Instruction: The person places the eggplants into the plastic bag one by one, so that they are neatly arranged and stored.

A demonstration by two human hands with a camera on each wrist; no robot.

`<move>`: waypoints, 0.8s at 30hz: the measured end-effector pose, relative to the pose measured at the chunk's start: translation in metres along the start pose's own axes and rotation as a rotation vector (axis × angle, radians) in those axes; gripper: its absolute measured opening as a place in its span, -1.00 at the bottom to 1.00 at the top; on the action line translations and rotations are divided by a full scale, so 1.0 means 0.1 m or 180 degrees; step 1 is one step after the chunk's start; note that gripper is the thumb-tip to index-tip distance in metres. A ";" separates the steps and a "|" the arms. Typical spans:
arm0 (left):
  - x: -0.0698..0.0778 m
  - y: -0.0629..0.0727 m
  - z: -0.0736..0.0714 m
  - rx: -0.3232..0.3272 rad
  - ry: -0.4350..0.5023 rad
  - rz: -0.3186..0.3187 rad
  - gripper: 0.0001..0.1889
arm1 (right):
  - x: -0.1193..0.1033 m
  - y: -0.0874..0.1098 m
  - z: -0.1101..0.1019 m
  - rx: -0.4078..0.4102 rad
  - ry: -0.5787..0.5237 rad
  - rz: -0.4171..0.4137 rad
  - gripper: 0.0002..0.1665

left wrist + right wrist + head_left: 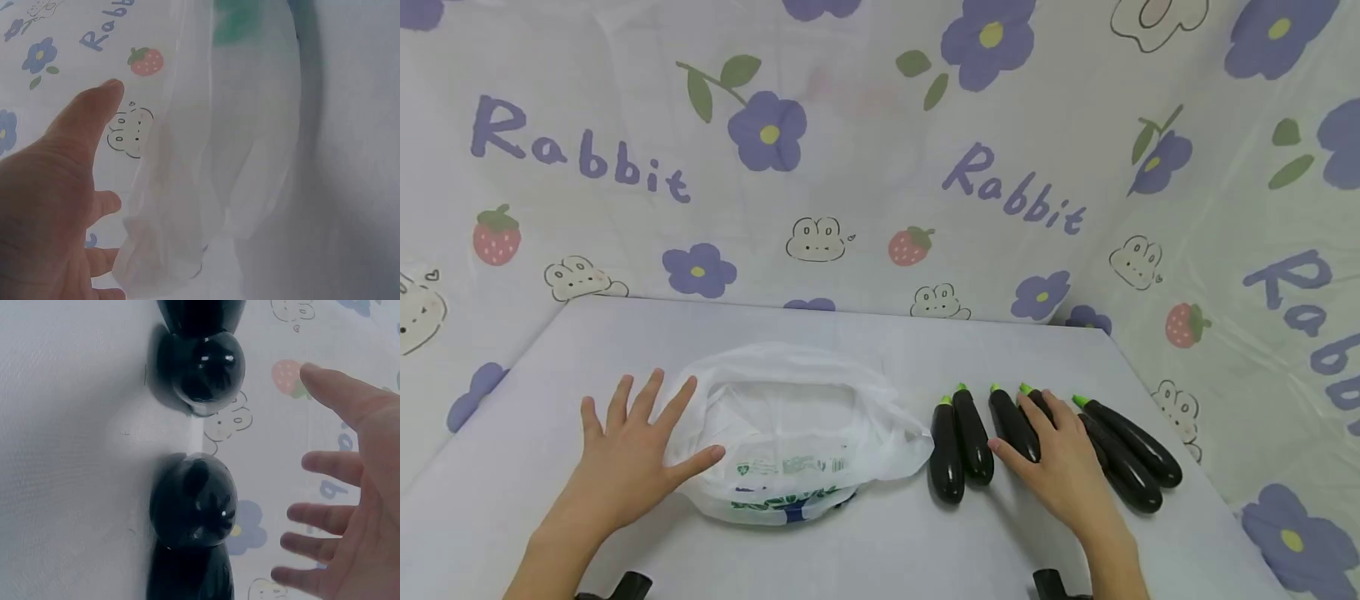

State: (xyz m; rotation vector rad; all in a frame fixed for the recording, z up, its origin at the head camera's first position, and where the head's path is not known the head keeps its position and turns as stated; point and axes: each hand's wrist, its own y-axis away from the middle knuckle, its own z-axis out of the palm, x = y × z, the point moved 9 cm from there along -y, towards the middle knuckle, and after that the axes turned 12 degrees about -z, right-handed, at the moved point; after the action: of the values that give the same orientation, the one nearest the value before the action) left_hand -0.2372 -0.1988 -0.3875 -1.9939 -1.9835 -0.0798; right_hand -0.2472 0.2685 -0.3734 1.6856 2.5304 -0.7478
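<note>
A white plastic bag (782, 454) with green and blue print lies on the table, its mouth spread wide. My left hand (628, 467) is beside the bag's left edge, fingers straight and spread, holding nothing. In the left wrist view its thumb stands away from the translucent bag (250, 125). Several glossy black eggplants (947, 462) with bright green stem ends lie to the right of the bag. Over the middle ones is my right hand (1063, 467), fingers extended, partly hiding them. The right wrist view shows its fingers (325, 519) apart from the eggplants' rounded ends (194, 500).
The white table (865, 558) ends at a back edge against a hanging cloth (865, 133) printed with flowers, rabbits and strawberries. The cloth also runs along the right side. Black pieces (631, 586) show near each wrist at the bottom.
</note>
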 end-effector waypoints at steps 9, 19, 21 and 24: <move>-0.27 0.07 0.00 0.0025 0.0462 0.0153 0.14 | -0.05 0.02 0.00 0.0336 -0.0365 -0.0087 -0.30; -0.37 0.09 0.17 -0.0056 0.0821 0.0284 0.26 | -0.08 0.03 -0.02 0.0565 -0.0792 -0.0045 -0.48; -0.38 0.08 0.21 -0.0117 0.0863 0.0276 0.27 | -0.09 0.03 0.01 0.0524 -0.0864 -0.0065 -0.49; -0.40 0.07 0.25 -0.0225 0.0934 0.0235 0.27 | -0.11 0.04 0.05 0.0475 -0.0973 -0.0087 -0.49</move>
State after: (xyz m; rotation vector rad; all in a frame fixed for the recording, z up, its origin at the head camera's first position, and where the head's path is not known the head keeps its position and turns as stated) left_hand -0.2360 -0.2306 -0.4237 -1.9656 -1.7427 -0.4060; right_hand -0.2408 0.2585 -0.3761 1.4424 2.3417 -1.1252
